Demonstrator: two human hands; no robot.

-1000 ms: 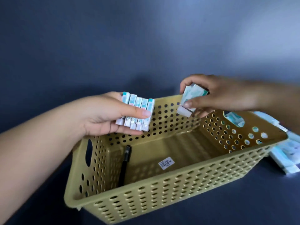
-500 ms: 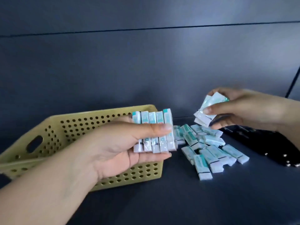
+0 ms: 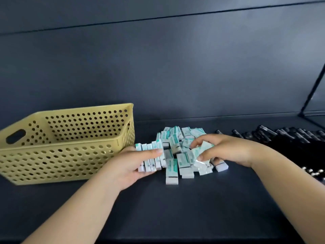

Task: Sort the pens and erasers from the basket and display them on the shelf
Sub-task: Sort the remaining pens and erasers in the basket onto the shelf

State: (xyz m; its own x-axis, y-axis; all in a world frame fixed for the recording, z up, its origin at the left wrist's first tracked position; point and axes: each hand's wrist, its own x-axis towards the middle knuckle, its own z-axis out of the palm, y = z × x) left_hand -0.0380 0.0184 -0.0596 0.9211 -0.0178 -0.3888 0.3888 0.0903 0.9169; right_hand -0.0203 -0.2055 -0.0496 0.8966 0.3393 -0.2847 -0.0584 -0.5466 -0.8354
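Five erasers (image 3: pixel 151 156) stand side by side in a row in the left hand (image 3: pixel 131 165), thumb across their fronts, fingers curled behind; long axes upright, green ends up, white ends down near the shelf (image 3: pixel 158 208). Right hand (image 3: pixel 226 150) pinches a small bunch of wrapped erasers (image 3: pixel 202 155) between thumb and fingers, two or three, exact count unclear, tilted with the white ends toward the shelf's front edge. Both bunches touch a loose pile of erasers (image 3: pixel 177 147) mid-shelf, over a dozen, pointing every way; several at the front lie flat, long axes front to back. One yellow basket (image 3: pixel 58 155) sits at the shelf's left side, its right corner just beside the left hand; no contents visible inside from this angle. Black pens (image 3: pixel 281 138), too many and too dark to count, lie packed toward the shelf's right edge, slanting toward the back wall. Open shelf surface runs along the front edge, between the forearms.
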